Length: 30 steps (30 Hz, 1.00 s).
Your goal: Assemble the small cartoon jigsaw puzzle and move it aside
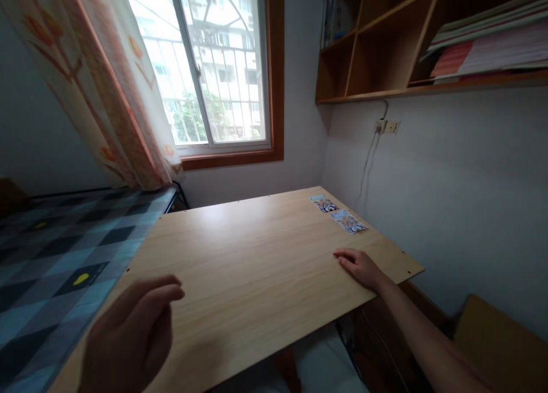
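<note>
My left hand point(132, 330) is raised above the near left part of the wooden table point(240, 250), with its fingers bent and held close together. Nothing shows in it, though part of the palm is turned out of sight. My right hand point(358, 266) rests on the tabletop near its right end, fingers loosely curved and thumb a little apart, holding nothing. Just beyond it lie two colourful printed cards: the nearer card point(349, 221) and the farther card point(324, 204), flat and close to the table's right edge. Neither hand touches them.
To the left is a bed point(85, 247) with a checked cover. A flowered curtain point(103, 84) hangs by the barred window point(226, 67). Wooden shelves point(383, 61) with books and papers point(492, 53) overhang the right wall. A cord runs down from a socket point(390, 127).
</note>
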### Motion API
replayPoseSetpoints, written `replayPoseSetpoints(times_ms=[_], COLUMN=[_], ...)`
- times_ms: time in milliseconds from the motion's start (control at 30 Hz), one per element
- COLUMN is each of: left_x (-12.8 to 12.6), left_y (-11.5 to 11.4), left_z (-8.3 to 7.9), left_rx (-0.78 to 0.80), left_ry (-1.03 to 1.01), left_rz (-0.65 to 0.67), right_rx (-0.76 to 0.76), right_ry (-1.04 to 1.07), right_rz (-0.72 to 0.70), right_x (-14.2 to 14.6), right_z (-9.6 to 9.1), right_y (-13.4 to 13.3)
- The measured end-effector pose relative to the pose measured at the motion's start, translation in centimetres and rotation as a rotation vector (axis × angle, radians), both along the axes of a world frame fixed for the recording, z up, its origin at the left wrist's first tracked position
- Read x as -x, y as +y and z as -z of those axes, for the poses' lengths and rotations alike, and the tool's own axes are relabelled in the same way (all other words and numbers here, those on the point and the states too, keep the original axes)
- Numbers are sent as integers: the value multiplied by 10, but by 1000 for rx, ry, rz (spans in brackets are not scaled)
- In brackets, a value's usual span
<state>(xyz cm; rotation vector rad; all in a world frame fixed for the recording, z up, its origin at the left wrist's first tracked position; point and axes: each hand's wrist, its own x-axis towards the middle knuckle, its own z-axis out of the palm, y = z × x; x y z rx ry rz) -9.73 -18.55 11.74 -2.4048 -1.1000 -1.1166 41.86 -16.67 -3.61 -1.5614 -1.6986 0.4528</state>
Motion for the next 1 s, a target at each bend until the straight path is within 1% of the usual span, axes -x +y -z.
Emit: replayPoseSetpoints(times_ms=[33,100,200,300,367,433,533,633,833,1000], left_x=[-4,-9,-11,-13,-18,-24,-35,-41,-47,-49], left_y=[14,39,66,82,90,97,105,108,105,106], left_z=[2,12,36,60,74,86,100,107,108,111], left_rx=[22,128,324,468,551,610,690,752,726,733], left_ry=[21,102,269,340,311,230,110,63,112,115], left_rz=[31,96,80,48,53,67,50,15,-40,-69], right_rx=[-4,-10,-5,-5,-5,-2,4,12,29,27], right_ry=[-10,-48,-149,-211,-223,-230,-232,-236,-239,-245], right_rz=[1,-12,-46,-49,-46,-46,-42,-33,-33,-26], right_x=[0,1,2,3,4,5,4,3,1,0], right_z=[1,1,1,-1,-2,-2,-2,-1,2,4], right_y=[0,0,1,0,0,0,0,0,0,0])
